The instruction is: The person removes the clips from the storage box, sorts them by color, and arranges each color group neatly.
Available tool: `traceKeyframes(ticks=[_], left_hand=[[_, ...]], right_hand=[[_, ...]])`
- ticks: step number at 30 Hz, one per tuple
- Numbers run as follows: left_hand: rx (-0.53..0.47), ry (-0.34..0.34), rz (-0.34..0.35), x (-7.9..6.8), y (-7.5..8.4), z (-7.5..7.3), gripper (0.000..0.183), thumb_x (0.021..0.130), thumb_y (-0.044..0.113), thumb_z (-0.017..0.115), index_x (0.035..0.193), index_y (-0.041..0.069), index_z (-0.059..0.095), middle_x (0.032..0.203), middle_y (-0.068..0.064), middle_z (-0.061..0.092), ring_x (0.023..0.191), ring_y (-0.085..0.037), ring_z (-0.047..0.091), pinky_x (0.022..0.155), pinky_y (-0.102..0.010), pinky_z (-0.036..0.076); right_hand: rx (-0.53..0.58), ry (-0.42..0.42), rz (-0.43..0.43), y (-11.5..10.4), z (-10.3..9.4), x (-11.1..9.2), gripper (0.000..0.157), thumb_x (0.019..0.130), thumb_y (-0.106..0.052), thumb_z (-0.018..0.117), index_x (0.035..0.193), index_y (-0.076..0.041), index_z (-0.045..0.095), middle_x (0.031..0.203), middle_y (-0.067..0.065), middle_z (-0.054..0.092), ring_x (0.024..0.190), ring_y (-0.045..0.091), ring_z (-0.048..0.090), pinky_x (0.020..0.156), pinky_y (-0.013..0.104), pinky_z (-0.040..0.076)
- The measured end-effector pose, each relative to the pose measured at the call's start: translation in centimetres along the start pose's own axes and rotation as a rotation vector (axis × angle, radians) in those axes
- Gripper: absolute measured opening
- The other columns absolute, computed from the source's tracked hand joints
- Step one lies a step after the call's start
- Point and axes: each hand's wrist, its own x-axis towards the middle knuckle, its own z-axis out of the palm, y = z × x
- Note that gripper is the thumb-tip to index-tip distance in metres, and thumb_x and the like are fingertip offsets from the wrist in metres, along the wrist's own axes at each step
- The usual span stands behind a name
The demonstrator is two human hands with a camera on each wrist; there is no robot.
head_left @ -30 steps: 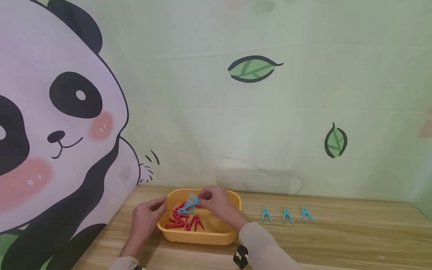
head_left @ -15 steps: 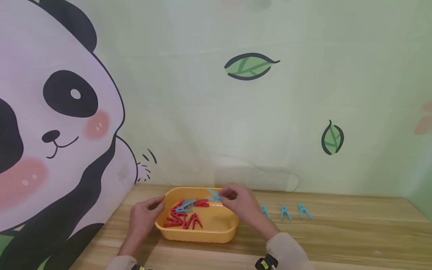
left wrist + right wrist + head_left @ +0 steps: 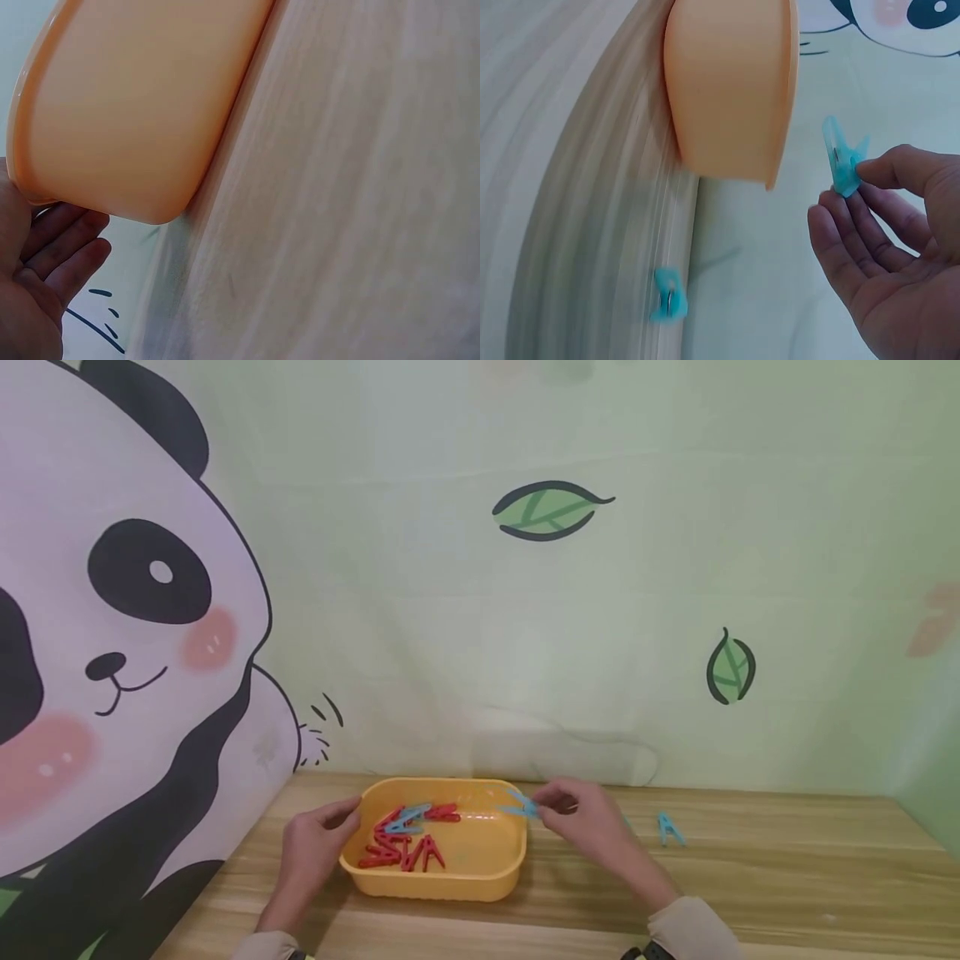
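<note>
My right hand [image 3: 588,822] pinches a light blue clothespin [image 3: 846,166] between thumb and fingertips, at the right rim of the yellow plastic basin [image 3: 431,885]. In the right wrist view it is held up in the air, beside the basin's end wall. My left hand [image 3: 317,843] holds the basin's left rim; its lower fingers [image 3: 81,264] lie loosely beneath the rim in the left wrist view. Inside the basin, several red clothespins [image 3: 433,853] lie along the left and back, with blue clothespin pieces [image 3: 408,817] among them.
On the wooden table [image 3: 787,877] to the right of the basin lies a blue clothespin [image 3: 671,829]; the right hand hides the ones beside it. A pale green backdrop [image 3: 420,610] with a panda print [image 3: 165,677] rises behind the table.
My right hand has lifted a blue clothespin from the pile and carried it right, to the basin's right rim. The left hand stays on the left rim.
</note>
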Motion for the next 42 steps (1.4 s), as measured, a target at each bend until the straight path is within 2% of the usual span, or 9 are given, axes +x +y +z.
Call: traceKeyframes(ticks=[10, 15, 21, 26, 35, 42], left_hand=[[0.007, 0.006, 0.023, 0.1, 0.1, 0.4, 0.03, 0.097, 0.009, 0.075, 0.125, -0.001, 0.076, 0.124, -0.019, 0.074, 0.123, -0.041, 0.067, 0.105, -0.051, 0.054], [0.01, 0.001, 0.019, 0.1, 0.1, 0.4, 0.03, 0.098, 0.009, 0.074, 0.126, -0.001, 0.075, 0.125, -0.02, 0.073, 0.124, -0.041, 0.067, 0.105, -0.05, 0.054], [0.019, 0.005, 0.028, 0.0, 0.2, 0.2, 0.03, 0.097, 0.008, 0.074, 0.126, -0.001, 0.075, 0.125, -0.019, 0.074, 0.123, -0.041, 0.068, 0.105, -0.051, 0.055], [0.03, 0.005, 0.033, 0.0, 0.1, 0.0, 0.03, 0.097, 0.009, 0.074, 0.125, -0.001, 0.076, 0.124, -0.019, 0.074, 0.122, -0.04, 0.068, 0.105, -0.051, 0.055], [0.041, -0.025, 0.001, 0.0, -0.1, 0.0, 0.031, 0.099, 0.01, 0.072, 0.129, 0.001, 0.074, 0.129, -0.019, 0.072, 0.126, -0.041, 0.066, 0.104, -0.051, 0.054], [0.032, -0.04, -0.014, 0.1, 0.2, 0.0, 0.031, 0.1, 0.009, 0.072, 0.13, 0.0, 0.073, 0.13, -0.02, 0.071, 0.127, -0.043, 0.064, 0.103, -0.05, 0.054]], right_hand=[[0.051, -0.103, 0.011, 2.3, -3.8, -1.6, 0.014, 0.099, -0.009, 0.075, 0.11, -0.001, 0.076, 0.101, 0.003, 0.076, 0.093, 0.02, 0.07, 0.08, 0.028, 0.061], [0.063, -0.162, 0.015, 3.2, -5.1, -2.0, 0.013, 0.098, -0.01, 0.076, 0.108, -0.002, 0.076, 0.098, 0.003, 0.075, 0.091, 0.021, 0.07, 0.08, 0.028, 0.061], [0.08, -0.205, 0.06, 3.9, -6.3, -2.3, 0.013, 0.098, -0.01, 0.075, 0.108, -0.002, 0.075, 0.1, 0.004, 0.074, 0.094, 0.022, 0.067, 0.077, 0.028, 0.059], [0.119, -0.246, 0.083, 4.5, -6.7, -2.5, 0.01, 0.096, -0.004, 0.074, 0.105, 0.001, 0.074, 0.099, 0.008, 0.073, 0.09, 0.022, 0.065, 0.075, 0.025, 0.059], [0.089, -0.326, 0.093, 5.7, -6.7, -2.9, 0.013, 0.094, -0.006, 0.073, 0.105, 0.002, 0.074, 0.1, 0.007, 0.073, 0.091, 0.018, 0.064, 0.077, 0.024, 0.056], [0.101, -0.389, 0.136, 6.6, -6.4, -3.2, 0.011, 0.095, -0.006, 0.071, 0.104, -0.001, 0.076, 0.096, 0.006, 0.074, 0.087, 0.02, 0.063, 0.071, 0.025, 0.056]])
